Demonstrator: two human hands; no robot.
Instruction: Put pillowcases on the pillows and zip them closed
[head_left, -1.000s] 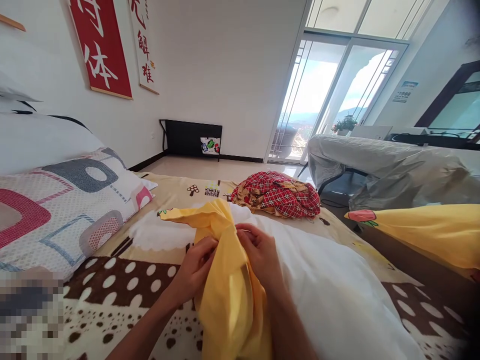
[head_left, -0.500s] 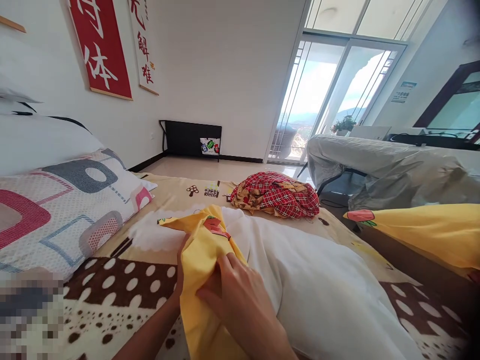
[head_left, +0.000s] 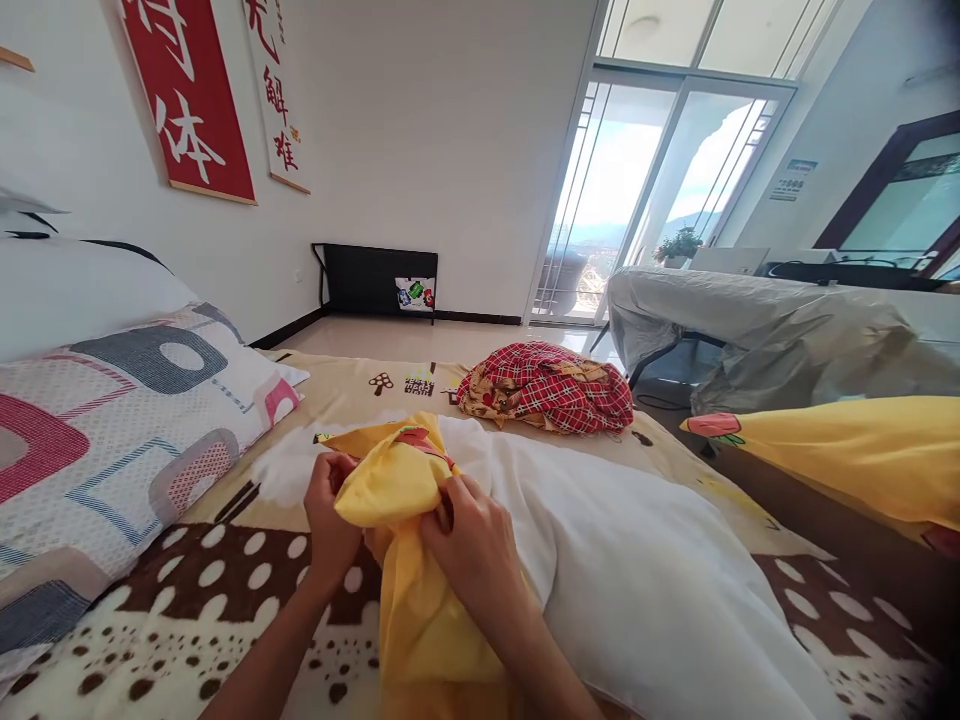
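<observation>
A yellow pillowcase (head_left: 442, 600) with a red and green print hangs bunched between my hands above the bed. My left hand (head_left: 334, 510) grips its left edge, fingers curled into the cloth. On the other side, my right hand (head_left: 476, 535) pinches the cloth with thumb and fingers. Between them the upper part of the fabric folds over, and its inside is hidden. Just right of the pillowcase lies a plump white pillow insert (head_left: 645, 560), partly behind my right forearm.
A patterned blanket (head_left: 247, 570) covers the bed. At left lies a grey and red patterned pillow (head_left: 172, 430). A red plaid cloth bundle (head_left: 547, 390) sits at the far edge. To the right is a yellow pillow (head_left: 840, 450); behind it stands plastic-covered furniture (head_left: 750, 310).
My left hand has come out from behind the pillowcase to its left side. The cloth's upper part now folds over toward me, and my right hand has shifted slightly up.
</observation>
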